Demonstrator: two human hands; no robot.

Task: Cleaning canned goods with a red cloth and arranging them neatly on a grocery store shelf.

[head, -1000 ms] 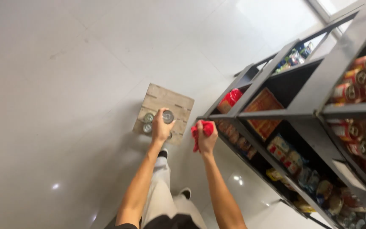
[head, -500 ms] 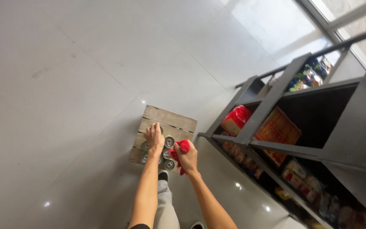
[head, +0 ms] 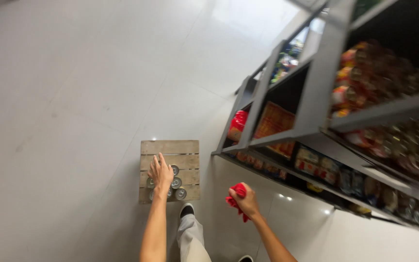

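Where pale floor tiles (head: 73, 73) fill most of the head view, a low wooden crate (head: 169, 147) of flat slats, standing just left of the grey shelf rack (head: 311, 104). Left hand (head: 160, 173) down on the crate's near half, palm flat, fingers (head: 161, 160) spread fairly wide and laid over a cluster of silver cans (head: 176, 183); touching their tops, though whether any can is actually gripped cannot be told. About four round lids visible beside and under the hand, upright, packed close together toward the crate's near edge. Right hand (head: 246, 200) out to the right and nearer the body, above bare floor, well apart from the crate, fingers curled tight around a red cloth (head: 235, 199) bunched into a wad, with a loose tail of it hanging below the fist. Both forearms bare, reaching from the bottom edge. Between them a light trouser leg and a dark shoe (head: 186, 210), toe just beside the crate's near side; a second shoe tip at the lower edge. On the rack, a red bag (head: 239, 121) and an orange packet (head: 273, 121) on a lower shelf, rows of blurred cans and jars (head: 374, 73) higher up, small packets along the bottom tier.
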